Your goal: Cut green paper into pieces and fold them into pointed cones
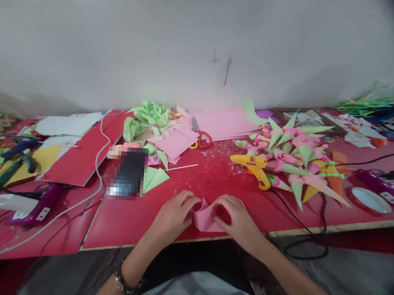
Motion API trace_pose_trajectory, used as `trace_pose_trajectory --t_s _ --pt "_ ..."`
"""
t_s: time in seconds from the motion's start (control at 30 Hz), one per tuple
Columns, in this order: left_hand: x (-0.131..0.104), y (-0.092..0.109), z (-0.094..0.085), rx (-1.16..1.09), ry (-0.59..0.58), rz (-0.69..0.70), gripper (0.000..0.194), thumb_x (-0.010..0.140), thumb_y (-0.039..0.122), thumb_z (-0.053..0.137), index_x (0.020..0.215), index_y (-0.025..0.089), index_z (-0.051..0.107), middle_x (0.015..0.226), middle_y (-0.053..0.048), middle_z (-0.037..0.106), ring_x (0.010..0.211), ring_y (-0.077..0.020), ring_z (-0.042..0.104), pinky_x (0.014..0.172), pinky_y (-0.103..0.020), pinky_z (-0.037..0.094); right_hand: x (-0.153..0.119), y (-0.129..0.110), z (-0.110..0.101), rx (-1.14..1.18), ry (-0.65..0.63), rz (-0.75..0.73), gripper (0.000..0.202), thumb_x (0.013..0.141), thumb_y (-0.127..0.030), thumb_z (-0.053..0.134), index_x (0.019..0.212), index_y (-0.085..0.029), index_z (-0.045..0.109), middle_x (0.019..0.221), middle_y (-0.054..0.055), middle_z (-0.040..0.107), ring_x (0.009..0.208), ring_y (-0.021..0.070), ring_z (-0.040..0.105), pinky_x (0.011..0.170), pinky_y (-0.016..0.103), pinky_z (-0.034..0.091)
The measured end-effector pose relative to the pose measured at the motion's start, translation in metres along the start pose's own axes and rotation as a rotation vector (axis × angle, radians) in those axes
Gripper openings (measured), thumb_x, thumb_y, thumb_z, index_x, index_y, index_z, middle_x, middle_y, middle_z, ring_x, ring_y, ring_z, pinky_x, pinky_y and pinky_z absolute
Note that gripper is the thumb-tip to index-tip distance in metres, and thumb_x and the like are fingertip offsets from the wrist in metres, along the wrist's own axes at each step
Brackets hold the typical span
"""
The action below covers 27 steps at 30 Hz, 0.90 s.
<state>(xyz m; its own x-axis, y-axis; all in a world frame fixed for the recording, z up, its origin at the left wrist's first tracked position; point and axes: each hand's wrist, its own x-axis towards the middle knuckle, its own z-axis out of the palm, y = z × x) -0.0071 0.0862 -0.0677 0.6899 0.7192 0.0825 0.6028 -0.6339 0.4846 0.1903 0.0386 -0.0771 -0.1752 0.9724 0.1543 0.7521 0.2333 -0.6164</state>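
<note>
A small pink sheet of paper (206, 219) is curled between my hands, just above the front edge of the red table (128, 223). My left hand (177, 213) pinches its left side, and my right hand (234, 216) pinches its right side. Beyond my hands lie a yellow glue gun (254, 165), scissors with red handles (204, 140) and a thin wooden stick (183, 167). Folded green paper pieces (155, 179) rest to the left of the stick.
A heap of pink and green paper cones (290, 148) lies at the right. Pink sheets (222, 120) and crumpled green paper (148, 114) sit along the wall. A pixelated dark object (128, 172), a white cable (99, 159) and a white dish (370, 200) are also on the table.
</note>
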Motion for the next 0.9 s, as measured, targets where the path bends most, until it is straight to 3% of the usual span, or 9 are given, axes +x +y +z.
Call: trace_pose_trajectory --t_s 0.2,0.33,0.57,0.63,0.7,0.8,0.9 --pt "-0.004 0.000 0.001 -0.099 0.020 -0.033 0.037 0.076 0.004 0.038 0.106 0.021 0.054 0.101 -0.004 0.059 0.090 -0.0153 0.055 0.078 -0.027 0.044 0.004 -0.002 0.000 0.163 0.014 -0.026 0.015 0.071 -0.005 0.049 0.075 -0.019 0.048 0.079 0.000 0.053 0.077 0.0151 0.050 0.073 0.031 0.038" --pt "-0.006 0.000 -0.007 -0.174 0.095 -0.158 0.028 0.087 0.022 0.034 0.100 0.020 0.059 0.096 -0.004 0.065 0.088 -0.0163 0.059 0.078 -0.027 0.044 0.008 -0.002 -0.009 0.251 0.042 -0.104 0.015 0.071 -0.005 0.047 0.074 -0.020 0.046 0.079 0.001 0.048 0.069 0.0127 0.048 0.064 0.025 0.041" --pt "0.004 0.008 -0.022 0.023 0.068 -0.236 0.035 0.081 0.048 0.043 0.094 0.021 0.063 0.076 -0.003 0.067 0.068 -0.0186 0.060 0.059 -0.025 0.038 0.024 -0.013 -0.017 0.017 0.049 -0.257 0.016 0.074 -0.005 0.046 0.076 -0.019 0.052 0.089 0.003 0.050 0.084 0.0156 0.048 0.076 0.029 0.042" --pt "0.006 0.006 -0.022 0.066 0.071 -0.255 0.036 0.079 0.047 0.045 0.102 0.022 0.059 0.074 -0.003 0.065 0.067 -0.0192 0.059 0.058 -0.025 0.037 0.027 -0.015 -0.015 -0.038 0.048 -0.284 0.017 0.075 -0.006 0.045 0.077 -0.020 0.054 0.089 0.003 0.051 0.083 0.0153 0.049 0.074 0.029 0.043" --pt "0.007 0.003 -0.020 0.068 0.079 -0.275 0.032 0.083 0.041 0.039 0.098 0.020 0.058 0.072 -0.004 0.064 0.066 -0.0187 0.058 0.055 -0.024 0.034 0.028 -0.016 -0.012 -0.047 0.058 -0.284 0.017 0.077 -0.008 0.044 0.082 -0.020 0.056 0.090 0.004 0.052 0.083 0.0146 0.051 0.074 0.028 0.045" --pt "0.009 -0.001 -0.015 -0.098 0.103 -0.285 0.033 0.088 0.033 0.029 0.073 0.017 0.054 0.062 -0.002 0.057 0.057 -0.0151 0.052 0.051 -0.024 0.029 0.027 -0.016 -0.005 -0.036 0.080 -0.287 0.023 0.077 -0.014 0.048 0.097 -0.021 0.057 0.104 0.007 0.049 0.093 0.0160 0.052 0.079 0.029 0.046" --pt "0.011 -0.004 -0.010 -0.432 0.234 -0.343 0.032 0.086 0.035 0.036 0.061 0.018 0.045 0.054 0.002 0.048 0.052 -0.0121 0.045 0.050 -0.023 0.029 0.024 -0.015 0.000 -0.011 0.091 -0.296 0.025 0.074 -0.016 0.054 0.097 -0.023 0.061 0.116 0.009 0.042 0.106 0.0202 0.046 0.086 0.033 0.044"
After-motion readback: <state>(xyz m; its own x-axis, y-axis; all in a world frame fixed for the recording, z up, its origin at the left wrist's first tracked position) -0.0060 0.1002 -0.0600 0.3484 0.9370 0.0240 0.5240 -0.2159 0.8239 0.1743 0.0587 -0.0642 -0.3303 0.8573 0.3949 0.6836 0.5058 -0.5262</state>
